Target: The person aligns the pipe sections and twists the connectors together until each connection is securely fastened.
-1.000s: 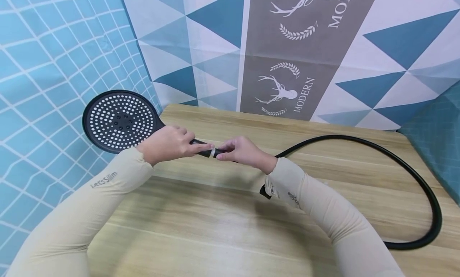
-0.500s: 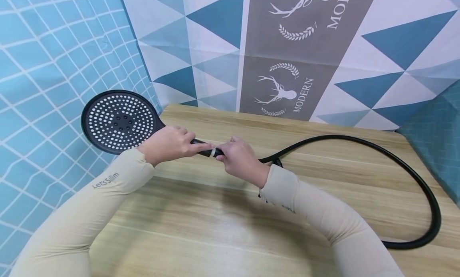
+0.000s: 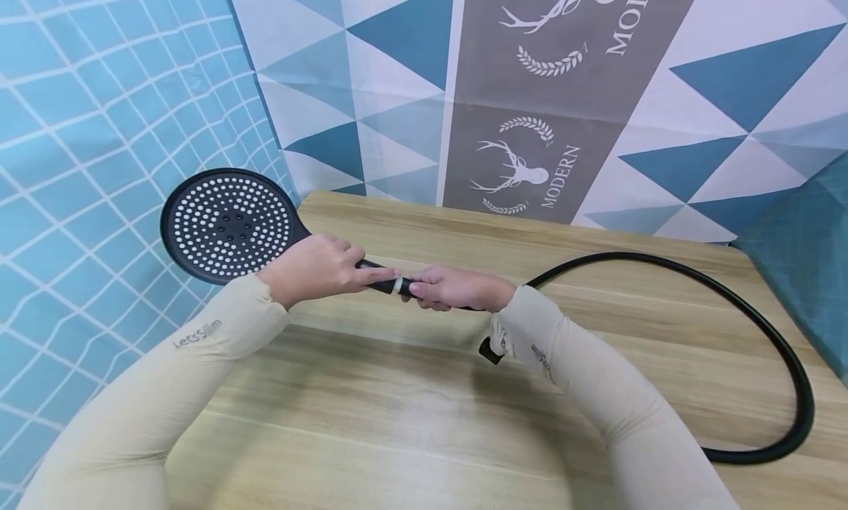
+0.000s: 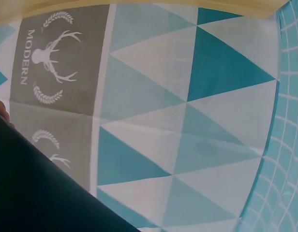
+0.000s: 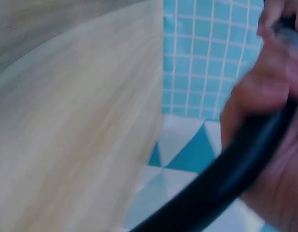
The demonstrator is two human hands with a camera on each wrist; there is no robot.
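Observation:
A round black shower head (image 3: 232, 227) with pale nozzle dots is held over the table's left part, face up toward me. My left hand (image 3: 314, 268) grips its handle, the index finger stretched along it toward a whitish ring (image 3: 398, 285). Just right of that ring, my right hand (image 3: 457, 286) grips the end of a black shower hose (image 3: 748, 311), which loops away to the right and back under my right sleeve. In the right wrist view the hose (image 5: 226, 174) runs blurred through the curled fingers. The left wrist view shows mostly wall and a dark blurred shape.
The wooden table (image 3: 397, 436) ends at a patterned wall (image 3: 397, 83). Blue tiled sheeting (image 3: 86, 164) rises close on the left, beside the shower head. A small black piece (image 3: 490, 350) lies partly hidden by my right sleeve.
My right hand has turned over and back at the hose end, its wrist swinging down and then up again. The shower head has shifted slightly right; the left grip is unchanged.

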